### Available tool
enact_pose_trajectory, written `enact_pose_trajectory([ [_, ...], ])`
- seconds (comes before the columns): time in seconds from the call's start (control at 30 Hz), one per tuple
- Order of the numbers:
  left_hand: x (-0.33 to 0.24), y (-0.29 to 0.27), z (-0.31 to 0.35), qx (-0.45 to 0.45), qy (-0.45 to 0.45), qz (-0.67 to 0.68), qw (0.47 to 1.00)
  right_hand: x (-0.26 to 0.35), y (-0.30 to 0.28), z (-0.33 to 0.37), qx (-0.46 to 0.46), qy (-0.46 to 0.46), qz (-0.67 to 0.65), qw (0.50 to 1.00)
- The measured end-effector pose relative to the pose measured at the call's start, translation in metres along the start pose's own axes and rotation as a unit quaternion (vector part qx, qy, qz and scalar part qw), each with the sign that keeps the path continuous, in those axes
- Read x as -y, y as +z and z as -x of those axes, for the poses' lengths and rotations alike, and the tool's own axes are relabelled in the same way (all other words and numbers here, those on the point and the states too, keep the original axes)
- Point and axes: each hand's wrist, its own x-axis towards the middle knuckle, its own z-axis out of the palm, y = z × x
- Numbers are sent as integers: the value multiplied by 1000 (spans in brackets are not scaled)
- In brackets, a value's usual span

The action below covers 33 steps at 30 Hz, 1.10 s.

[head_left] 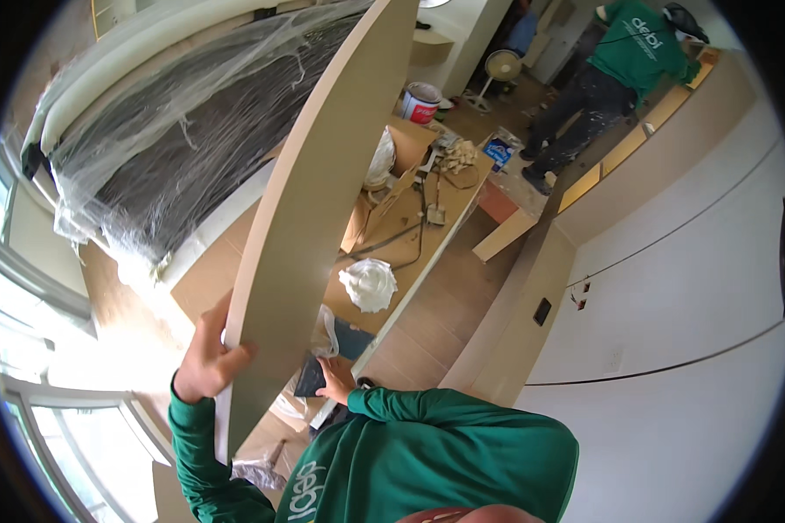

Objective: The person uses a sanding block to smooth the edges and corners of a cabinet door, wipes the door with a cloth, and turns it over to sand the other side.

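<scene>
Left hand (206, 359) gripped panel (316, 209), whose long axis ran forward-right; right hand (338, 380) touched dark sheet (309, 378), grip indeterminate.

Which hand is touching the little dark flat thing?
The right hand, with its fingers at the dark flat piece. The left hand is different: it grips the edge of the big beige board.

A long, tan-topped desk (456, 200) crowded with odds and ends.
From here I see a crumpled white bundle (368, 285) on it, a round red-and-white bucket (420, 103), a cream standing fan (503, 66) beyond, and a green-shirted co-worker (638, 48) by the far wall.
</scene>
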Motion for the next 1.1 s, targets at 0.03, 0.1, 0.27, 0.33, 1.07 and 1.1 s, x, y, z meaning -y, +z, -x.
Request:
enact_pose_trajectory([
  [0.03, 2, 3, 2, 3, -1, 6, 1000, 0, 7, -1, -15, -4, 6, 1000],
  [0.1, -1, 12, 3, -1, 25, 1, 1000, 5, 15, -13, -10, 55, 15, 998],
  [0.27, -10, 27, 6, 13, -7, -56, 998, -3, 50, -19, -24, 114, 34, 993],
  [0.33, -11, 39, 5, 14, 10, -68, 998, -25, 47, -25, 50, 147, -147, 977],
  [1.07, -15, 97, 15, -58, 105, -168, 979, 77, -586, -22, -211, -32, -262, 941],
  [1.1, -16, 98, 14, -60, 110, -172, 977, 98, -600, -30, -248, -91, -129, 956],
])
